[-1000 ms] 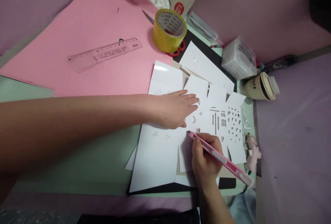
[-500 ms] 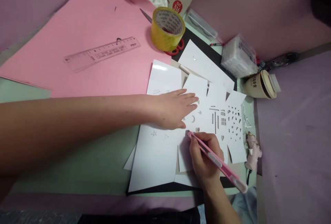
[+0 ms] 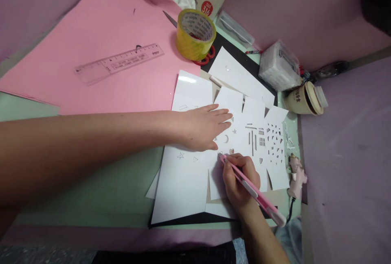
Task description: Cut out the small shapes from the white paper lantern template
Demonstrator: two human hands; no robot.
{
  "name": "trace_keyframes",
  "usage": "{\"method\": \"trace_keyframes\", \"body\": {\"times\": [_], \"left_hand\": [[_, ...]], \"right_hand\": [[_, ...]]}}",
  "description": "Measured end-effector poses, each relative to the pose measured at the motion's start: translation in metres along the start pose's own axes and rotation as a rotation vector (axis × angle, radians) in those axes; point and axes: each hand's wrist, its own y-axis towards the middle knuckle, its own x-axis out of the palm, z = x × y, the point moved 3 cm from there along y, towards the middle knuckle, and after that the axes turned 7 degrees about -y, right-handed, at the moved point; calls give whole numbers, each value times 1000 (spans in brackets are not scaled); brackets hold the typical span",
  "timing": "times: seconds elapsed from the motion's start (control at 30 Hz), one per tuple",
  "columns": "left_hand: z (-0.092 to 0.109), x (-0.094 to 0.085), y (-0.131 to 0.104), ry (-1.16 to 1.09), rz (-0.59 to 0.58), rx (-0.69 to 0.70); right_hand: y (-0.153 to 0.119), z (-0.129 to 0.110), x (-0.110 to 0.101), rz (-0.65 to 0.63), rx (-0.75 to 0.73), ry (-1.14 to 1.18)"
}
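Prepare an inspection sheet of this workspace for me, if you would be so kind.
Surface: pale green table, partly covered by pink sheet.
Job's things: white card with drawn and cut-out shapes; pink cutter.
Clutter: transparent ruler on the pink sheet; tape roll partly hiding scissors.
Left hand: spread flat on the white card.
Right hand: holds the pink cutter, its tip at the card.
Cables: black cord on a pink tool.
Surroundings: purplish wall; lidded cup and plastic box near it.
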Motion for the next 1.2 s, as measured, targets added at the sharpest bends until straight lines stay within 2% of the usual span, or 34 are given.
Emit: {"method": "trace_keyframes", "body": {"times": [0.13,0.27,0.47,0.63,0.83,0.93,1.03,1.13,1.2], "left_hand": [[0,1,-1,-8,20,-4],[1,1,-2,0,7,-18],[1,1,-1,1,-1,-9],[1,1,-1,8,-20,-25],[1,2,-3,9,13,1],[3,2,-3,14,24,7],[4,1,-3,8,6,-7],[5,-1,-2,11,-24,-24],[6,-2,-2,14,-35,-32]], "right_hand": [[5,2,-4,-70,-76,-131],[6,9,-5,-38,-149,-167],[3,15,-3,-21,-171,-174],[5,10,-3,-5,-168,-182],[7,5,-5,-17,-193,-204],[15,6,-8,-103,-268,-206],[25,8,-10,-220,-428,-210],[32,10,-10,-223,-572,-161],[35,11,-10,-206,-600,-119]]}}
